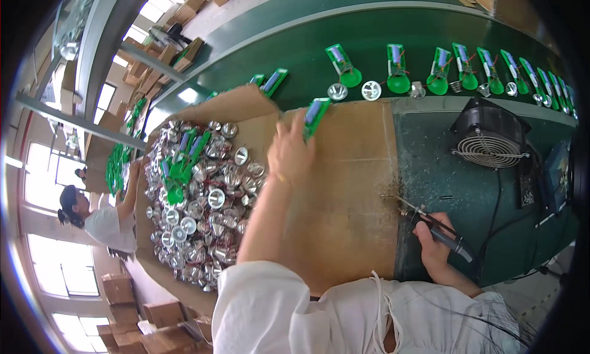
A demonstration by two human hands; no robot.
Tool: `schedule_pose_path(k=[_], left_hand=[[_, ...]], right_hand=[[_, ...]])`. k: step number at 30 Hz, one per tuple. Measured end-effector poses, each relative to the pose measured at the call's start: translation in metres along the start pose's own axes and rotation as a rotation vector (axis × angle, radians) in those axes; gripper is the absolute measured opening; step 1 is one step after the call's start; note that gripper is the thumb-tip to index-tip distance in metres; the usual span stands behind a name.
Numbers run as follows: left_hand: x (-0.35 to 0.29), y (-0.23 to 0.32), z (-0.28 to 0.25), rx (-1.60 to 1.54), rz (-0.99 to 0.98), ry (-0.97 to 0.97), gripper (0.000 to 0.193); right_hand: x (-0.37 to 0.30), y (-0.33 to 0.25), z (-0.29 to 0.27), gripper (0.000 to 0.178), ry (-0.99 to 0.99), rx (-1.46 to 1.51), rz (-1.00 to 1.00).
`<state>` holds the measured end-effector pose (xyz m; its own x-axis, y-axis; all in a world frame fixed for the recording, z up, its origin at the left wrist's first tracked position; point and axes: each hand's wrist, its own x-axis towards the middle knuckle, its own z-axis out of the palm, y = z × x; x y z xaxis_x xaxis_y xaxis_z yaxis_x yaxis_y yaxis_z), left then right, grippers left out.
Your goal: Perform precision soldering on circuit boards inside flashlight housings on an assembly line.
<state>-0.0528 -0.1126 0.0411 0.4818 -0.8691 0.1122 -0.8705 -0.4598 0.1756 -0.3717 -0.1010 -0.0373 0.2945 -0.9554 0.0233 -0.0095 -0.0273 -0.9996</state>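
Observation:
My left hand (pixel 290 150) is closed at the near end of a green plastic flashlight housing (pixel 316 115) with a blue cylindrical battery in it. It is raised over the far edge of the brown cardboard mat (pixel 344 231). Low at the right, my right hand (pixel 434 243) grips a soldering iron (pixel 444 236), its thin tip pointing left over the mat's right edge. Left of my left arm, a cardboard box (pixel 252 123) holds a heap of silver reflectors (pixel 216 198) with several green housings (pixel 178 169) on top.
Green housings (pixel 350 76) with silver reflectors (pixel 370 90) line the far green belt (pixel 295 50). A black fan (pixel 491 133) with a round grille stands at the right; solder crumbs lie beside the mat. At the left another person (pixel 104 222) in white reaches toward a green pile (pixel 118 169).

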Motion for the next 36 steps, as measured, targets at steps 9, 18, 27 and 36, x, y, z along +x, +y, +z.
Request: schedule_pose_path(k=[9,18,27,36], left_hand=[[-0.155,0.044,-0.005,-0.285,-0.107,0.091,0.063],[-0.108,-0.052,0.026,0.264,0.022,0.236,0.012],[-0.19,0.015,0.013,-0.709,-0.213,0.001,0.009],[-0.19,0.01,0.027,-0.856,-0.257,0.001,0.014]], right_hand=[[0.002,-0.003,0.002,0.013,0.005,0.071,0.0],[-0.004,0.001,0.005,0.015,-0.028,0.153,-0.023],[-0.024,-0.018,0.013,0.016,-0.207,0.008,-0.201],[-0.029,-0.025,0.034,0.017,-0.28,-0.012,-0.161]])
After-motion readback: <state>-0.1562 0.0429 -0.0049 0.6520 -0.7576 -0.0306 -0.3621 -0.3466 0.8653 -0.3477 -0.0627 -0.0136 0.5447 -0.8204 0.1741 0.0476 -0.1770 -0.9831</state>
